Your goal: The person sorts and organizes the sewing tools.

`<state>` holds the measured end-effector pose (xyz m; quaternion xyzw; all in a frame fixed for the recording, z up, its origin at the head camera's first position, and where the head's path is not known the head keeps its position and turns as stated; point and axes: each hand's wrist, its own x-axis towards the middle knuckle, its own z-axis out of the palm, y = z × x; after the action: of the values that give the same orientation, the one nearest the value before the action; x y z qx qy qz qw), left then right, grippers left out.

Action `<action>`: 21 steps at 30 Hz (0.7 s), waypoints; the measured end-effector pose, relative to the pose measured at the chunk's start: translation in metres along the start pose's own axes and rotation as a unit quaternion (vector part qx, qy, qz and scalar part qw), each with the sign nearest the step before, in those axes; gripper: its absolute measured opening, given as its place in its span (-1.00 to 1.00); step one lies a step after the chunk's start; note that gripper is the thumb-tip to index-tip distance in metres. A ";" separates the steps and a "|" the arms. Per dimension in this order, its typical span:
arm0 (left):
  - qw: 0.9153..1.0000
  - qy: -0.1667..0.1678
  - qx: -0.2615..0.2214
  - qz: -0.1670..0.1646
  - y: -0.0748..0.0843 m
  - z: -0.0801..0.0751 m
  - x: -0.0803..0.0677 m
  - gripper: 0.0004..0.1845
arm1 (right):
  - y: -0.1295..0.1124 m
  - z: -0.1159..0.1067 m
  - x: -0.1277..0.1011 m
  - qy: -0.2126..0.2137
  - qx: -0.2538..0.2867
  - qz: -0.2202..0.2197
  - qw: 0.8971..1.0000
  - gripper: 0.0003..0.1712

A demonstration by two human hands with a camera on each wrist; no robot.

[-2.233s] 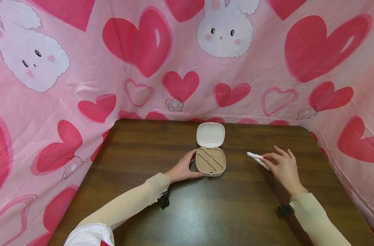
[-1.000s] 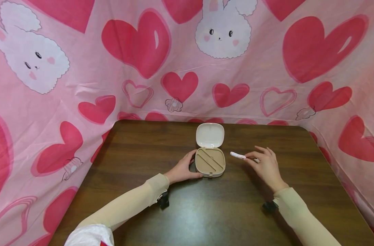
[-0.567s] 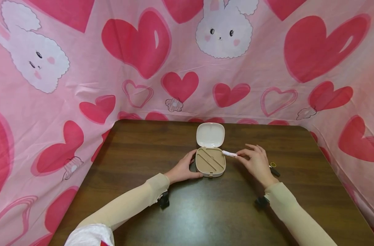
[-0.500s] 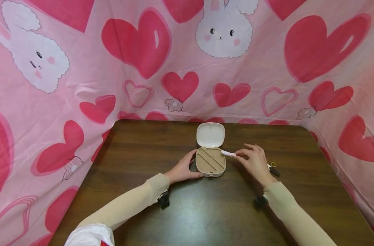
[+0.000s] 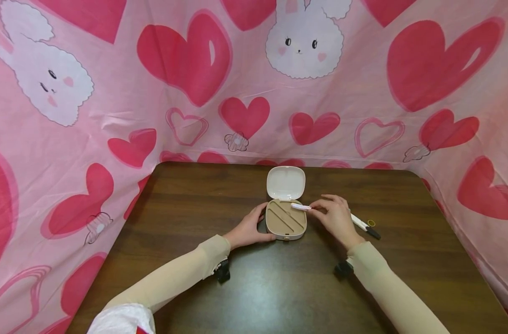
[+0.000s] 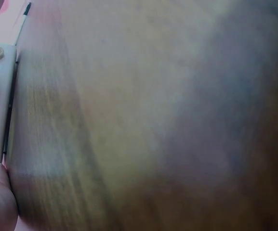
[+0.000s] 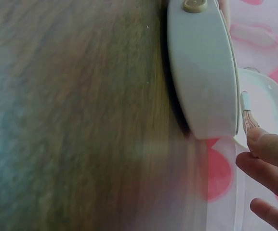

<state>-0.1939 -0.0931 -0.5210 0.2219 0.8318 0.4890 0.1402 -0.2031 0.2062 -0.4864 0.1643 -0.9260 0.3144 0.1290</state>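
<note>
A square case with a white shell and a beige grooved inner tray (image 5: 285,225) lies with its white lid (image 5: 285,183) raised behind it. My left hand (image 5: 249,227) grips the case's left side, thumb at the front corner. Between thumb and forefinger my right hand (image 5: 332,215) pinches a small flat white-and-pinkish bundle (image 5: 300,207), over the tray's back right corner. In the right wrist view the bundle (image 7: 247,118) shows thin stripes and a pale end, beside the case's white wall (image 7: 204,72). Its exact kind I cannot tell.
A white stick with a dark end (image 5: 365,226) lies on the brown wooden table (image 5: 254,287), right of my right hand. Beside it is a small yellow ring (image 5: 371,223). Pink heart-patterned cloth (image 5: 254,69) hangs behind and along the sides of the table.
My right hand has carried the bundle leftward from the right side of the table to over the tray, uncovering the white stick and yellow ring. The left hand has stayed on the case.
</note>
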 end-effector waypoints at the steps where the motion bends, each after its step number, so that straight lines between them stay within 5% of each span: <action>1: 1.000 0.000 -0.001 0.000 0.000 0.000 0.000 0.13 | -0.001 0.001 0.001 0.000 0.002 0.000 1.000 -0.86; 21: 1.000 0.004 -0.010 0.007 -0.003 0.000 0.000 0.13 | -0.010 0.014 0.014 -0.025 0.034 -0.005 0.999 -0.87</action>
<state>-0.1943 -0.0944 -0.5241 0.2242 0.8257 0.4996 0.1355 -0.2138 0.1863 -0.4868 0.1809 -0.9170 0.3407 0.1018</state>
